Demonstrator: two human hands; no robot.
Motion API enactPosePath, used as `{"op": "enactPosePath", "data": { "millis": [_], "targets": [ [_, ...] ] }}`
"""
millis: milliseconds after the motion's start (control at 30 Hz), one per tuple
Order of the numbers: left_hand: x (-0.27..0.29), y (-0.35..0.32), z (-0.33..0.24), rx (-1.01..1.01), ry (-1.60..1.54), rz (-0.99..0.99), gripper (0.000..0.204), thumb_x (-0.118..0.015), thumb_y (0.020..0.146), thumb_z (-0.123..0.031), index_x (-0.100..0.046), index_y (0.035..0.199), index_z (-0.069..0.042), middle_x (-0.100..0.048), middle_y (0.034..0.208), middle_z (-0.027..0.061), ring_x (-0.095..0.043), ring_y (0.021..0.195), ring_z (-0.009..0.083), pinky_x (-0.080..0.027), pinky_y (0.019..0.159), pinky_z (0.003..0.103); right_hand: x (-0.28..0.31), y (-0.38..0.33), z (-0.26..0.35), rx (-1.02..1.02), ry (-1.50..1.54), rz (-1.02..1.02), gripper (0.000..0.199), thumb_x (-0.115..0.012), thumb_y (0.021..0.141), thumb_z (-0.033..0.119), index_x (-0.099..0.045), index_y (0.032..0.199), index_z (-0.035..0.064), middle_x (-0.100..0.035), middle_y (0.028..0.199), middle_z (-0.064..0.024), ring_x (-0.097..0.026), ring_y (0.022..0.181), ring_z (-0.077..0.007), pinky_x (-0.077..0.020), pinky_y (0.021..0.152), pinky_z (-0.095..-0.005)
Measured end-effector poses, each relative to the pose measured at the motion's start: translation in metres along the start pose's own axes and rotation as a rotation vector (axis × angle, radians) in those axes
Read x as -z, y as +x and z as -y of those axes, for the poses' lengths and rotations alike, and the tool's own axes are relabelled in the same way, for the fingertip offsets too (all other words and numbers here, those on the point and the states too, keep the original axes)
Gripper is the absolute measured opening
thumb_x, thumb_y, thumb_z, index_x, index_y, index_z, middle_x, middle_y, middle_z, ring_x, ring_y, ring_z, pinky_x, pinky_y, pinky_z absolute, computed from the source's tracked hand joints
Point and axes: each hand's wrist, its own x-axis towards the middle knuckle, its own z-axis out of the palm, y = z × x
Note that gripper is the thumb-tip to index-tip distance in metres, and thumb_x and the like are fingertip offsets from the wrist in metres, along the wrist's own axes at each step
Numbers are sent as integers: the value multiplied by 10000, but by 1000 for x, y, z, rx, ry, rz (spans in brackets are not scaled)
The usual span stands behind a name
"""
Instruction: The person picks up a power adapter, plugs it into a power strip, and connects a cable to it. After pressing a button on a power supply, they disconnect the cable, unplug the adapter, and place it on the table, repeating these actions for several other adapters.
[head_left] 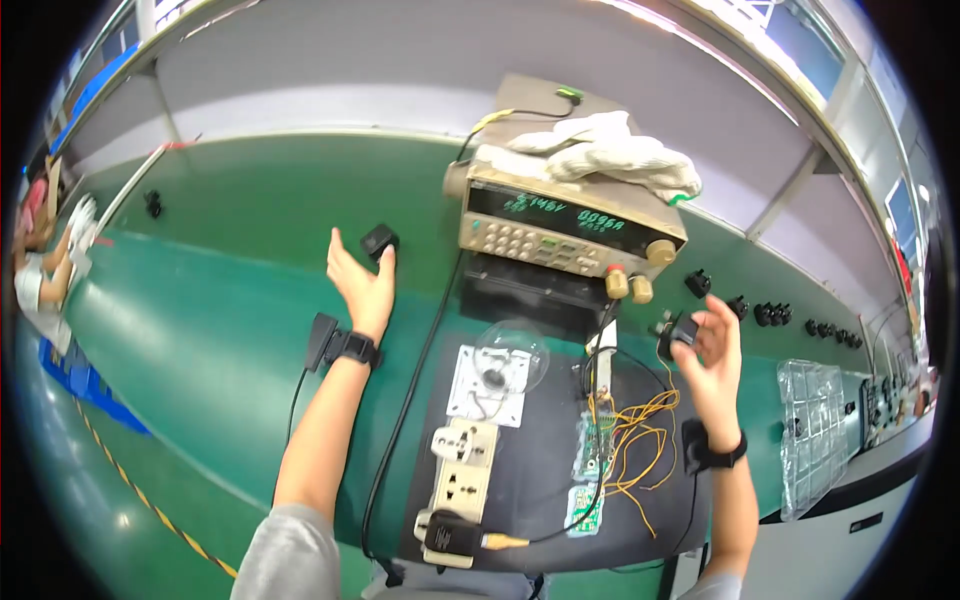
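Observation:
My left hand (364, 287) is open over the green bench, its fingers stretched apart. Its thumb is right at a small black power adapter (379, 241); whether they touch, I cannot tell. Between the thumb and fingers of my right hand (712, 362), another black power adapter (684, 329) is held up, its plug end toward the left. Beyond that hand, a further black adapter (698, 284) rests on the bench. A black adapter (452, 534) with a cable sits in the cream power strip (462, 487) on the dark mat, between my forearms.
A bench meter (570, 233) with a lit display stands ahead, white gloves (620, 155) on top. Green circuit boards (585, 510) and yellow wires (640, 430) lie on the mat near a clear dome (512, 355). A clear plastic tray (812, 435) is at right. Another person's gloved hand (82, 220) shows far left.

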Motion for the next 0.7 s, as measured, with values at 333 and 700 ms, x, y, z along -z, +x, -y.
{"op": "enactPosePath", "data": {
  "millis": [333,700],
  "targets": [
    [71,-62,-29,229,-305,196,582,-652,787,-118,-349,1274,-19,-324,1286,194,-345,1179,338,-356,931,383,-113,-68,74,318,-169,680,489,-685,770,29,-503,1219,-34,-577,1135,-159,-574,917,-288,-464,821,-334],
    [103,-67,-36,280,-244,335,406,-627,835,-203,-452,1189,-108,-318,1288,106,-390,1150,225,-397,882,328,-138,-70,102,553,-574,759,461,-671,763,66,-522,1186,-40,-559,1094,-150,-523,904,-293,-409,772,-367]
  ]
}}
